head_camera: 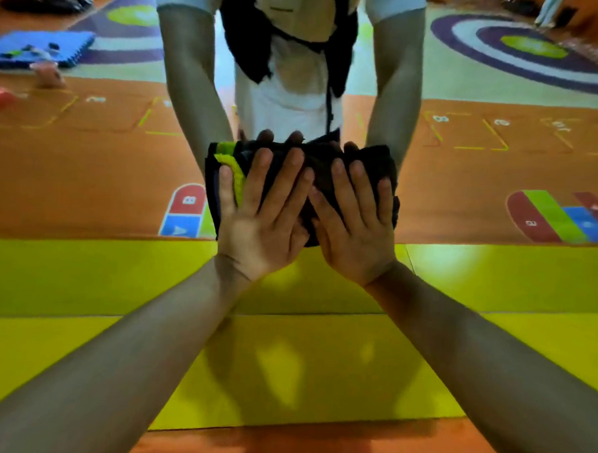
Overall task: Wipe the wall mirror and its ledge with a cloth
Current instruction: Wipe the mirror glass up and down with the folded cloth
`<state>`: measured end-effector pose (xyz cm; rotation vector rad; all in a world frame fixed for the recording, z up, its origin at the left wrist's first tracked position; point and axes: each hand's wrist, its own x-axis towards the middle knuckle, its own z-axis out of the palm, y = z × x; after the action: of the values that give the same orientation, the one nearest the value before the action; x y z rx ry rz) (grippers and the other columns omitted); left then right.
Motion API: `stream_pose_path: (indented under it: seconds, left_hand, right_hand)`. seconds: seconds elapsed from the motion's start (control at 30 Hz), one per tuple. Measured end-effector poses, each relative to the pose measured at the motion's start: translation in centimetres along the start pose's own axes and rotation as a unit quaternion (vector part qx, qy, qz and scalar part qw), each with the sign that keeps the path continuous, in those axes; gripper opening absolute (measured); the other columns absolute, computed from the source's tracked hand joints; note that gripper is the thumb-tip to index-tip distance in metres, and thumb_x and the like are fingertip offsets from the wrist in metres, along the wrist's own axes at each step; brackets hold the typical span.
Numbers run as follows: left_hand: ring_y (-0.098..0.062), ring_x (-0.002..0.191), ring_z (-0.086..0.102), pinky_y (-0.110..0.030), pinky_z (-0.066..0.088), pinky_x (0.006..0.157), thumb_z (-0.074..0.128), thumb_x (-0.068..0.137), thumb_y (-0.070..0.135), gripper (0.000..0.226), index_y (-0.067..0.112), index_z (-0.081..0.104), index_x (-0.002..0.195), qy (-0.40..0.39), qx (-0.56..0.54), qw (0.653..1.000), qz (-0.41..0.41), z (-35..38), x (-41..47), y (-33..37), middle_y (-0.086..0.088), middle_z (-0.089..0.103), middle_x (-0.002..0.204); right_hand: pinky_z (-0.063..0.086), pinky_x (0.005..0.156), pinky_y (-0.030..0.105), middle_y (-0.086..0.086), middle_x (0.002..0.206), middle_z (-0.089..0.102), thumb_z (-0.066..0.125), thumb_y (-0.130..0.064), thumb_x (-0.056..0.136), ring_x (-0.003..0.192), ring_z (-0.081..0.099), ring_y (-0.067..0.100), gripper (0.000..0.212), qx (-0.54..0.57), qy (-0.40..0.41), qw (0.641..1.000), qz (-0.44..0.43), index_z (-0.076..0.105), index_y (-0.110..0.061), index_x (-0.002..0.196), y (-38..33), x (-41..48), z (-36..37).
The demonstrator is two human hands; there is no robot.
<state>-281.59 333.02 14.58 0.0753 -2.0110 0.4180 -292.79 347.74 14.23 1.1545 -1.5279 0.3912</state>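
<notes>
Dark cloth [322, 165], folded into a thick pad with a yellow-green strip showing at its left edge, lay flat against the mirror [105, 163] at the middle of the frame. Its lower edge reached down to about the line where the glass met the ledge [117, 273]. Both hands were on it side by side. The left hand [256, 221] covered the left half, its fingers straight and spread, the outermost one lying by the yellow-green strip. The right hand [357, 229] covered the right half in the same way, fingers straight and pointing up the frame. Neither hand curled round the cloth; palms and fingers pressed it to the glass. The hands were very close at the centre, though whether they touched could not be told. Glossy and yellow-green, the ledge ran across the whole width below the hands, crossed by thin seams, with both bare forearms stretched over it. A band of orange floor [315, 449] showed along the bottom edge. In the mirror, reflected arms and a white shirt with black straps met the cloth from above. A blue mat [41, 49] appeared at the upper left and purple rings [487, 39] at the upper right.
</notes>
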Motion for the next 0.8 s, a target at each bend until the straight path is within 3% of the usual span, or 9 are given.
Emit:
stream_pose_path:
  seconds: [0.07,0.3,0.4,0.53,0.7,0.8]
  left_hand:
    - [-0.031,0.159,-0.010,-0.062,-0.009,0.124,0.028,0.107,0.037,0.066,0.015,0.007,0.166,-0.026,-0.022,0.999,0.008,1.4,-4.1,1.2,-0.001,-0.008,0.173]
    - [-0.031,0.158,-0.017,-0.059,-0.016,0.123,0.044,0.103,0.048,0.081,0.012,0.006,0.165,-0.094,-0.002,0.995,0.031,6.4,-17.6,5.2,-0.004,-0.012,0.173]
    - [-0.032,0.158,-0.016,-0.060,-0.015,0.123,0.047,0.102,0.048,0.078,0.012,0.013,0.163,-0.098,0.009,0.994,0.044,8.1,-20.9,6.2,-0.005,-0.012,0.173]
    - [-0.037,0.158,-0.012,-0.065,-0.010,0.123,0.045,0.104,0.049,0.083,0.009,0.004,0.164,-0.084,0.021,0.996,0.037,9.6,-22.6,7.8,-0.009,-0.009,0.173]
    - [-0.038,0.158,-0.013,-0.067,-0.012,0.121,0.045,0.101,0.050,0.078,0.010,0.018,0.162,-0.114,0.034,0.993,0.026,10.6,-20.8,12.0,-0.008,-0.014,0.173]
    - [-0.039,0.157,-0.013,-0.067,-0.013,0.121,0.044,0.100,0.050,0.082,0.009,0.010,0.163,-0.117,0.026,0.993,-0.019,9.9,-17.7,13.4,-0.009,-0.015,0.172]
  right_hand:
    - [0.007,0.128,0.049,0.012,0.171,0.011,0.068,-0.029,0.089,0.158,0.016,0.028,0.076,0.003,-0.027,1.000,-0.010,0.036,-0.018,0.157,-1.1,-4.3,0.7]
    - [0.005,0.128,0.047,0.011,0.172,0.002,0.068,-0.033,0.098,0.159,0.007,0.026,0.074,0.020,-0.102,0.994,-0.042,0.030,-0.019,0.159,-5.1,-18.8,3.8]
    - [0.004,0.129,0.046,0.010,0.172,0.002,0.068,-0.034,0.099,0.159,0.007,0.025,0.071,0.022,-0.100,0.994,-0.032,0.032,-0.020,0.158,-6.2,-22.5,5.0]
    - [0.005,0.129,0.045,0.009,0.172,0.005,0.066,-0.032,0.100,0.159,0.010,0.024,0.071,0.034,-0.090,0.994,-0.053,0.030,-0.019,0.160,-5.5,-24.8,5.7]
    - [0.005,0.129,0.043,0.007,0.173,0.003,0.030,-0.018,0.111,0.159,0.011,0.022,0.052,0.046,-0.144,0.987,-0.056,0.022,-0.020,0.163,-1.4,-26.1,3.5]
    - [0.005,0.129,0.041,0.003,0.173,0.002,0.019,-0.014,0.110,0.159,0.010,0.020,0.053,0.049,-0.170,0.983,-0.042,0.022,-0.023,0.162,0.3,-23.5,1.8]
